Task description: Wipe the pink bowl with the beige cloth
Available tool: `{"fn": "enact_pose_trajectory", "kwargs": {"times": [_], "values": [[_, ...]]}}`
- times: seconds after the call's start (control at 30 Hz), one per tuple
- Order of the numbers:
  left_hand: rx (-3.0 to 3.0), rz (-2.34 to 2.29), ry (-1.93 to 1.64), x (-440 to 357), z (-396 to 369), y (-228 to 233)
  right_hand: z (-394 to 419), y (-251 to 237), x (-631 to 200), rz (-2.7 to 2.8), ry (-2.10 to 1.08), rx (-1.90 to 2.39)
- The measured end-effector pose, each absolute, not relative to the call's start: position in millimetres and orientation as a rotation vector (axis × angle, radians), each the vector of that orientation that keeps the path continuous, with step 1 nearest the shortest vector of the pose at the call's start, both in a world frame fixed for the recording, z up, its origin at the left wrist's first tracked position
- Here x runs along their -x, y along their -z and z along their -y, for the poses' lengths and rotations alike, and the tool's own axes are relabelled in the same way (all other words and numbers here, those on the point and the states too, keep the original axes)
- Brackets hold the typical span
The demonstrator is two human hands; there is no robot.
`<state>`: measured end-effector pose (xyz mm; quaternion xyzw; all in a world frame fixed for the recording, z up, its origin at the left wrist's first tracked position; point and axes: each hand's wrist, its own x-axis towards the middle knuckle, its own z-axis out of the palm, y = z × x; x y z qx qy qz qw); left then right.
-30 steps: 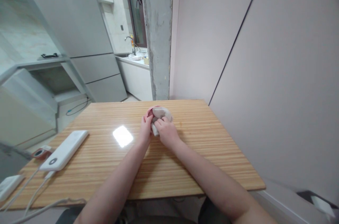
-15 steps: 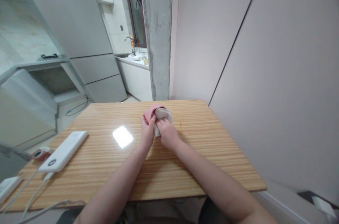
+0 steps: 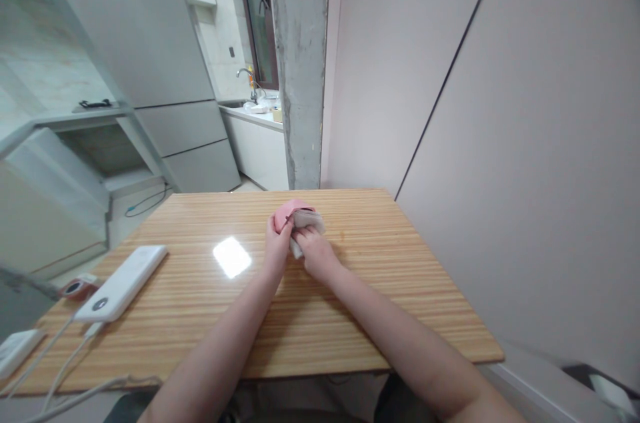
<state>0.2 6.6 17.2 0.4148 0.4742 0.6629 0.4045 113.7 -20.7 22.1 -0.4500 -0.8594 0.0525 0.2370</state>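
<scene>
Near the far middle of the table, my left hand (image 3: pixel 278 241) grips a small pink item (image 3: pixel 292 208), fingers and thumb closed on its near left side. It looks like a pouch or case with a dark edge at its opening, but its exact kind is unclear. A light grey-beige cloth (image 3: pixel 309 219) is bunched against the pink item's right side. My right hand (image 3: pixel 315 248) is closed on this cloth, its fingers curled into the folds. One corner of the cloth hangs down between the two hands. The fingertips are partly hidden.
The wood-grain table (image 3: pixel 200 343) carries a white power bank (image 3: pixel 123 283) with cables (image 3: pixel 65 356) at left. Beside it are a small red-brown object (image 3: pixel 79 287) and a white block (image 3: pixel 19 349). A pale wall (image 3: pixel 450 176) borders the right; a concrete pillar (image 3: pixel 303 76) stands behind.
The cloth has shifted and folded lower against the pink item, whose rounded top shows a little more. Both hands stay in nearly the same place.
</scene>
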Motion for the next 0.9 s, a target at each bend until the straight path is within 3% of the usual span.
{"fn": "enact_pose_trajectory", "kwargs": {"times": [0.37, 0.53, 0.73, 0.9], "values": [[-0.862, -1.14, -1.605, 4.1, -2.6, -31.7, 28.7, -33.8, -117.8, 2.231, 0.19, 1.295], [-0.762, -1.103, -1.645, 1.3, -3.8, -26.8, 27.1, -33.2, -112.5, 2.431, 0.106, 1.124], [-0.813, -0.994, -1.597, -12.4, 5.4, -29.3, 25.2, -32.4, -107.5, 2.405, 0.153, 1.25], [-0.877, -1.117, -1.305, 9.6, -4.8, -32.0, 17.7, -24.0, -123.2, 2.489, 0.084, 1.018]]}}
